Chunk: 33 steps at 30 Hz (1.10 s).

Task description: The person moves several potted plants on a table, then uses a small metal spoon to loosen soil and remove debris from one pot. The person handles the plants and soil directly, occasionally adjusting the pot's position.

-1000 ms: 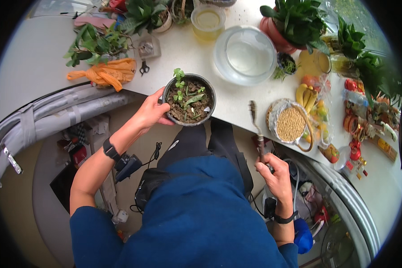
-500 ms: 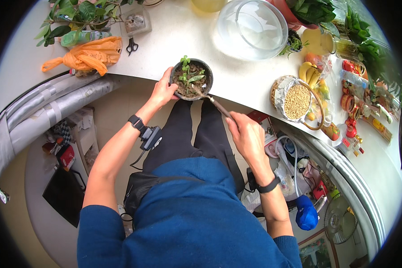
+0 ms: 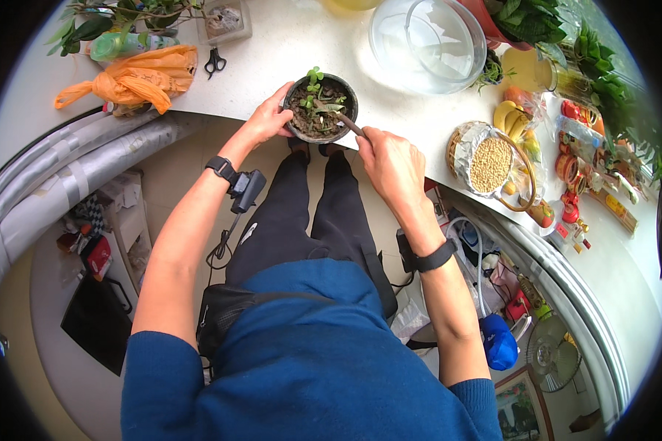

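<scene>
Right hand: From where I stand, the right hand (image 3: 391,163) is closed round the handle of a slim hand tool (image 3: 351,126), forefinger laid toward the pot.
Tool: It slants down into the soil, its tip hard to make out; too sharp a lever could flick dirt over the rim.
Left hand: The left hand (image 3: 266,121) is partly curled, thumb and fingers gripping the pot's left side.
Pot: The round dark pot (image 3: 324,140) sits at the near edge of the worktop (image 3: 287,48), its near side out past it; I can't tell how much the worktop bears. If that one-sided grip slipped under the tool's push, it could tip floorward.
Seedlings: Small green seedlings (image 3: 314,84) stand near the tool; a careless stroke might snap stems or tear roots.
Beans: Off to the right, a handled basket holds pale beans (image 3: 490,165).
Bag: Leftward, a knotted orange bag (image 3: 147,77), with black scissors (image 3: 215,63) just beside it.
Basin: Farther, a clear basin (image 3: 387,51), well apart from the pot.
</scene>
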Tool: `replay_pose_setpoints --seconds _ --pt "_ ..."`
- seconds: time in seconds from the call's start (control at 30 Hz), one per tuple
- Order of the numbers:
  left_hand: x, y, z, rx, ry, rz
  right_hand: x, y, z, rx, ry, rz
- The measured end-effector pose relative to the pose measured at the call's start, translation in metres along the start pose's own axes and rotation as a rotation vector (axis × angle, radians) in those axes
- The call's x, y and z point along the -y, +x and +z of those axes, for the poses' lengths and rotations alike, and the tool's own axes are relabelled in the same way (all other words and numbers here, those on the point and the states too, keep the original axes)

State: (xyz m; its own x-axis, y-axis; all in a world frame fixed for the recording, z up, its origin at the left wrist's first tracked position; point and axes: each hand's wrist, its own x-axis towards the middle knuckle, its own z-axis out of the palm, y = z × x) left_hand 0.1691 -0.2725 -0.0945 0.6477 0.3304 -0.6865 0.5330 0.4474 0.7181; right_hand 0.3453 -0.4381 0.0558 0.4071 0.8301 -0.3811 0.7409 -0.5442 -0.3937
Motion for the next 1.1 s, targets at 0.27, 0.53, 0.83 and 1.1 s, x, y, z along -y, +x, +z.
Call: replay_pose_setpoints --seconds 0.27,0.53,0.83,1.1 --pt "-0.023 -0.033 0.029 -0.48 0.871 0.518 -0.005 -0.034 -0.033 0.073 0.142 0.163" --pt "-0.02 -0.014 0.077 -0.365 0.936 0.525 -0.011 -0.044 -0.039 0.022 0.227 0.281" --pt "-0.028 0.013 0.084 -0.501 0.884 0.504 -0.019 -0.037 -0.026 0.021 0.192 0.263" --pt "-0.031 0.028 0.093 -0.475 0.899 0.435 -0.027 -0.04 -0.022 -0.001 0.195 0.257"
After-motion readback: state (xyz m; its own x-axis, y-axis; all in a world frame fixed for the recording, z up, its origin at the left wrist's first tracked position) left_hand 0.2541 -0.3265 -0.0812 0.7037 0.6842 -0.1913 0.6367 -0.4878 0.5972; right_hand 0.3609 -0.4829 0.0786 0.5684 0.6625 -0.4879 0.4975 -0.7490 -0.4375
